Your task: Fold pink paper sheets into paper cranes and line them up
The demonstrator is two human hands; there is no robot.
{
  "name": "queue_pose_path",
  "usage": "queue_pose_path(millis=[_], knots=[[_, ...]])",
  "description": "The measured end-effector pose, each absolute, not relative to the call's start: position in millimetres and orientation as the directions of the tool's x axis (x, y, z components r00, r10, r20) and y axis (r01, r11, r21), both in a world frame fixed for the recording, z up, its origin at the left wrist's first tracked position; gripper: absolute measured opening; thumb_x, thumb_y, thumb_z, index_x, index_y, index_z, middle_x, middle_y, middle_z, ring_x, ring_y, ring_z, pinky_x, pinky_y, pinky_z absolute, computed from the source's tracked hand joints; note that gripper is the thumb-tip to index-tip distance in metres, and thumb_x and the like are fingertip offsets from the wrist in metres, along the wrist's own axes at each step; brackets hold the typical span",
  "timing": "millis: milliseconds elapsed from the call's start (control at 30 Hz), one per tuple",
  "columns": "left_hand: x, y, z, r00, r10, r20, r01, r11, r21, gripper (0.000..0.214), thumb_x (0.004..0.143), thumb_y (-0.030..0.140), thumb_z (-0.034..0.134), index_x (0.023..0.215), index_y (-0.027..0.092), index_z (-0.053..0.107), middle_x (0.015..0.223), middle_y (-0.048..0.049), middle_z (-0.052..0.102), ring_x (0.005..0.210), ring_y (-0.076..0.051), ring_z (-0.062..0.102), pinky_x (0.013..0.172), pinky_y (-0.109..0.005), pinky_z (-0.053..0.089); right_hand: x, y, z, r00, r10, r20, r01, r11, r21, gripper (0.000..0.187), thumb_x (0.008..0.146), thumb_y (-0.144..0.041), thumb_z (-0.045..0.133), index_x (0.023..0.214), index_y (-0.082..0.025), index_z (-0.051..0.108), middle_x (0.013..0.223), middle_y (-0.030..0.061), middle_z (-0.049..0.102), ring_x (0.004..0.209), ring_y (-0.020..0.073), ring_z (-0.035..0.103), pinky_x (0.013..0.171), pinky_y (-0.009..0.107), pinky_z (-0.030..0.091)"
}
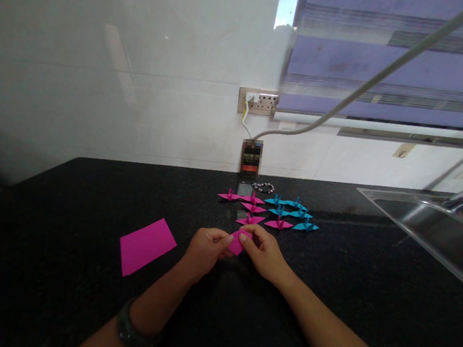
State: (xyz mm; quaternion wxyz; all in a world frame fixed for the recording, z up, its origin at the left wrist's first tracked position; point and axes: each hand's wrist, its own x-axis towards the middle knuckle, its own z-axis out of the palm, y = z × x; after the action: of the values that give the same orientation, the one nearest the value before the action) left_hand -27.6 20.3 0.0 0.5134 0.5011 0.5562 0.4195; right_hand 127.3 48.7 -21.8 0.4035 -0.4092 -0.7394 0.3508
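L hand [205,250] and R hand [267,253] are close together just above the table [69,201], mid-view, w/ a small folded pink paper [236,246] held b/w them. Fingers of both hands pinch it, thumbs on top, one from each side; the underside grip is partly hidden. A dark bangle [134,332] sits on the L forearm near the wrist.

Off to the L, well apart from the hands, a larger pink rectangle of paper [146,247] lies flat at an angle (maybe >1 sheet, can't tell).

Just beyond the hands: approx. three rows of origami cranes, 5 pink cranes [278,224] mostly L and 5 blue cranes [305,227] on the R. Behind them, a beaded bracelet [263,192], then a small dark device [251,156] upright by the wall, its front pixelated.

A thick grey cable [364,88] runs from about there to the upper R. Wall socket [265,104] above w/ a white plug in; purple striped blind [349,59] upper R. Metal sink [439,226] w/ faucet at far R.
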Motion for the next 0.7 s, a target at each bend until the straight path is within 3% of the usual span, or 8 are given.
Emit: queue_pose_path(millis=[100,267,567,633,700], knots=[[-28.1,20.6,-0.9,0.041,0.991,-0.13,0.128,0.124,0.984,0.025,0.069,0.036,0.057,0.068,0.012,0.065,0.059,-0.0064,0.065,0.056,-0.015,0.058,0.052,-0.023,0.041,128.1,47.7,-21.1,-0.347,0.89,0.295,0.303,0.404,-0.863,0.028,0.079,-0.033,0.048,0.101,-0.017,0.053,0.076,0.0015,0.056,0.062,0.0108,0.049,0.056,0.022,0.039],[-26.9,19.9,-2.4,0.036,0.992,-0.123,0.158,0.116,0.981,0.025,0.07,0.036,0.056,0.068,0.012,0.063,0.062,-0.0067,0.065,0.057,-0.015,0.058,0.053,-0.023,0.042,128.3,46.1,-18.8,-0.414,0.854,0.316,0.335,0.465,-0.82,0.024,0.083,-0.034,0.043,0.074,-0.016,0.056,0.067,0.0009,0.055,0.061,0.011,0.048,0.056,0.022,0.038],[-25.8,18.2,-2.4,0.17,0.977,-0.126,0.21,0.089,0.974,0.028,0.072,0.036,0.054,0.083,0.012,0.065,0.074,-0.0078,0.067,0.066,-0.017,0.06,0.056,-0.024,0.043,133.6,49.7,-14.0,-0.491,0.783,0.381,0.445,0.602,-0.664,0.025,0.085,-0.026,0.041,0.065,-0.016,0.055,0.063,0.001,0.054,0.06,0.0113,0.048,0.058,0.023,0.037],[-26.6,18.8,-2.9,0.197,0.968,-0.153,0.23,0.106,0.967,0.027,0.073,0.035,0.052,0.079,0.012,0.065,0.072,-0.0073,0.067,0.065,-0.016,0.06,0.056,-0.024,0.042,135.0,48.6,-11.9,-0.512,0.762,0.397,0.439,0.629,-0.641,0.023,0.085,-0.025,0.041,0.071,-0.017,0.057,0.067,0.002,0.055,0.064,0.0122,0.049,0.061,0.025,0.039],[-27.7,20.3,-3.0,0.154,0.975,-0.163,0.212,0.128,0.969,0.026,0.073,0.034,0.052,0.077,0.011,0.064,0.069,-0.0064,0.066,0.064,-0.016,0.06,0.055,-0.024,0.042,136.9,47.2,-9.5,-0.5,0.746,0.439,0.426,0.653,-0.626,0.018,0.082,-0.026,0.045,0.093,-0.018,0.057,0.082,0.005,0.057,0.074,0.0144,0.051,0.067,0.028,0.042]])
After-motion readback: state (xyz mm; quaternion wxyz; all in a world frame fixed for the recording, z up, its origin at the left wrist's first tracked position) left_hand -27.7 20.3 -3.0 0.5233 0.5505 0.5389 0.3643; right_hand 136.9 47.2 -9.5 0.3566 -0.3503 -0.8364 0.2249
